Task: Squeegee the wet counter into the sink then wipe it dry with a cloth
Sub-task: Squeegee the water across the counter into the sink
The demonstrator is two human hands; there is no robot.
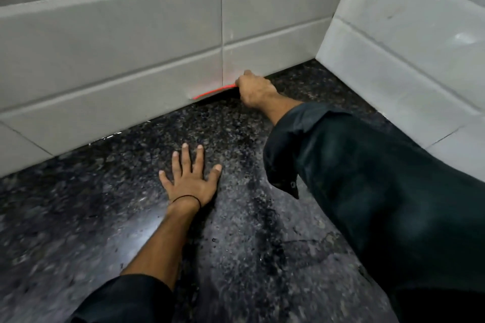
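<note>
**Squeegee at the foot of the back wall, other hand flat on the tabletop**

From my remote station I see the right hand (256, 92) reaching far forward, its fingers curled tightly around the squeegee (214, 92). Of this tool only a thin red-orange edge shows, with a dark strip under it. It lies along the line where the dark speckled tabletop (78, 204) meets the grey tiled wall (131, 60), and it touches both. The handle is hidden inside the fist.

The left hand (190, 178) rests palm down on the tabletop, nearer to me, with fingers spread wide and straight and holding nothing. A thin black band (187, 198) goes around its wrist.

The stone looks wet, with shiny streaks and small drops between the two arms. A dark sleeve (367, 178) covers the right arm. A second tiled wall (406, 47) closes the corner on the right.
</note>
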